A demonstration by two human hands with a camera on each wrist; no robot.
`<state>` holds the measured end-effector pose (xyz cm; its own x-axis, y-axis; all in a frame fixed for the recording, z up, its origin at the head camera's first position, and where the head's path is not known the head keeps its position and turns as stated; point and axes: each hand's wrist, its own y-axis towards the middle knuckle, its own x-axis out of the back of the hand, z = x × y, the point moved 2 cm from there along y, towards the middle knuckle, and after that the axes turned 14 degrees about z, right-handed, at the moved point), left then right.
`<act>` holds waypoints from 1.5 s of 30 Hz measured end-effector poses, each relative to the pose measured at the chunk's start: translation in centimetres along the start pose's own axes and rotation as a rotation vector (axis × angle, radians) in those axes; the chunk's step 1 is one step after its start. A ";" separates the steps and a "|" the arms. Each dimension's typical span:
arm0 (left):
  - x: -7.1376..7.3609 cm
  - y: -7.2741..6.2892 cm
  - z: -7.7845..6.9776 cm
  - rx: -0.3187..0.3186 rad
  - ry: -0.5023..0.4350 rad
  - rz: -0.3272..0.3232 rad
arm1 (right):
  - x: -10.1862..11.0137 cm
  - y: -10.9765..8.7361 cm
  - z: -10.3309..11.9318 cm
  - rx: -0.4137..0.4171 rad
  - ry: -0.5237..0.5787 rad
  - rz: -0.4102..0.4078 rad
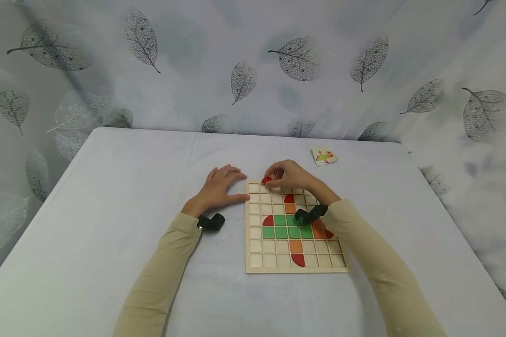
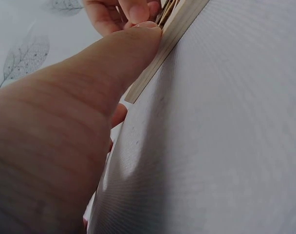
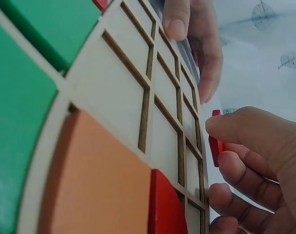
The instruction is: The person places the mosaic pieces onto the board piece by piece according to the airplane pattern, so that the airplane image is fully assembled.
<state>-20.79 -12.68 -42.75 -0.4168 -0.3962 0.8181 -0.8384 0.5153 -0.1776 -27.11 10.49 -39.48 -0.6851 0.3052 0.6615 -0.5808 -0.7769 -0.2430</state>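
A wooden grid board (image 1: 248, 243) lies on the white-covered table. Green square tiles (image 1: 280, 232), orange tiles (image 1: 295, 245) and red quarter-round tiles (image 1: 298, 260) sit in some of its cells. My left hand (image 1: 224, 186) is at the board's upper left corner, fingers extended and thumb against the left rim. With thumb and fingers, my right hand (image 1: 293, 175) pinches another red tile (image 3: 215, 146) at the far edge of the board. In the right wrist view that tile stands on edge, just beyond the rim. My right forearm covers part of the board's right side.
A small card (image 1: 324, 156) with a coloured grid pattern lies behind the board, to the right. The table's far edge meets a leaf-print cloth backdrop (image 1: 253, 56). Each wrist wears a black camera, the left one (image 1: 211, 222) beside the board.
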 end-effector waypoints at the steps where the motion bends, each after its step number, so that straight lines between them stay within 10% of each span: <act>1: 0.0 0.0 0.0 0.001 0.000 0.002 | -0.1 -0.1 0.1 0.001 0.000 0.005; 45: -0.3 0.1 0.3 -0.004 0.000 0.000 | -4.0 -2.5 3.6 0.207 -0.081 0.286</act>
<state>-20.91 -12.75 -43.17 -0.4168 -0.3966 0.8179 -0.8372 0.5181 -0.1754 -21.38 9.25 -38.97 -0.7653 0.0209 0.6434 -0.2633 -0.9222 -0.2833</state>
